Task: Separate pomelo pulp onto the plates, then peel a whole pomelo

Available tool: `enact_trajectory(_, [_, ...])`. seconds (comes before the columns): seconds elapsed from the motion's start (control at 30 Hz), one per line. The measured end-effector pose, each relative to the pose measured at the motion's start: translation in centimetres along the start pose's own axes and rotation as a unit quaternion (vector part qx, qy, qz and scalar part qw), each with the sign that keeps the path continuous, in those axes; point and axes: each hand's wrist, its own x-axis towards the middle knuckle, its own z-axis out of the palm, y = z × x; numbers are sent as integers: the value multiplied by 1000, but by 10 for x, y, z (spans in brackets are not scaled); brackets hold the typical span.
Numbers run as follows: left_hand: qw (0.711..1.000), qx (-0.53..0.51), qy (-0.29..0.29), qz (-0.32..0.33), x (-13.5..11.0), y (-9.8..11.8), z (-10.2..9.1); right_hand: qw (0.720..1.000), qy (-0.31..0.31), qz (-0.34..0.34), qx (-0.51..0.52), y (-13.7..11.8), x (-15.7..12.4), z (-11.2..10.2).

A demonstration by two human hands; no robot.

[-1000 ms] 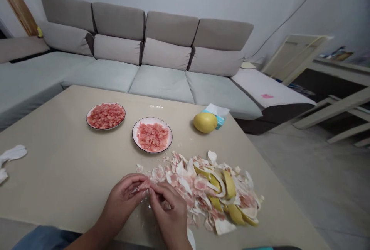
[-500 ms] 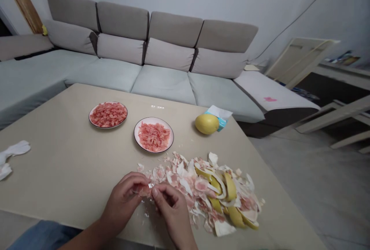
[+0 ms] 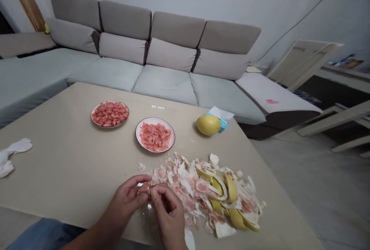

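Note:
Close together above the front of the table, my left hand (image 3: 127, 198) and my right hand (image 3: 169, 209) pinch a small piece of pink pomelo flesh (image 3: 143, 188) between their fingertips. The fingers cover much of it. Right beside my right hand spreads a heap of pomelo peel and membranes (image 3: 215, 192), with yellow rind strips, white pith and pinkish skins. Beyond my hands stands a dark-rimmed white plate (image 3: 138, 139) with pink pomelo flesh on it. Farther back on the left, a second such plate (image 3: 92, 120) is piled fuller.
A whole yellow pomelo (image 3: 208, 125) sits at the back right against a blue-and-white tissue pack (image 3: 224, 120). Crumpled white tissue (image 3: 14, 153) lies at the left edge of the table (image 3: 72, 157). Behind the table runs a grey sofa (image 3: 164, 84); a white chair (image 3: 303, 65) stands to the right.
My fingertips have come closer together around the pomelo piece, and less of it shows now. My right hand has moved slightly left. The view has shifted a little; the plates stay put.

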Motion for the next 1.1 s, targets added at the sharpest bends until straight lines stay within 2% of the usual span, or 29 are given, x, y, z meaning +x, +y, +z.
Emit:
enact_trajectory(0.17, [995, -87, 7, -55, -2, 1, 2, 1000, 5, 12, 10, 2, 0, -1])
enact_trajectory(0.27, [990, -123, 10, -66, -2, 6, 2, 1000, 4, 24, 12, 4, 1, -5])
enact_trajectory(0.4, [988, -147, 13, -49, 1, 16, -1, 1000, 12, 17, -8, 6, 2, -10])
enact_trajectory(0.53, [986, -152, 62, -8, 7, 26, -8, 997, 58, -27, -48, 3, 5, -13])
enact_trajectory(0.6, [991, -117, 60, -5, 7, 27, -10, 990, 84, -73, -83, 0, 6, -14])
enact_trajectory(0.67, [998, -50, 22, -21, 6, 25, -8, 978, 98, -141, -123, -2, 7, -13])
enact_trajectory(0.77, [997, 53, -33, -55, 3, 18, -4, 952, 76, -245, -170, 1, 4, -11])
enact_trajectory(0.87, [991, 121, -40, -51, 3, 12, -3, 929, 41, -314, -193, 6, 0, -9])
enact_trajectory(0.97, [985, 167, -3, -31, 4, 12, -6, 928, 22, -317, -192, 9, -1, -6])
enact_trajectory(1.1, [967, 250, 46, -1, 1, 19, -6, 961, 16, -216, -171, 7, 2, -4])
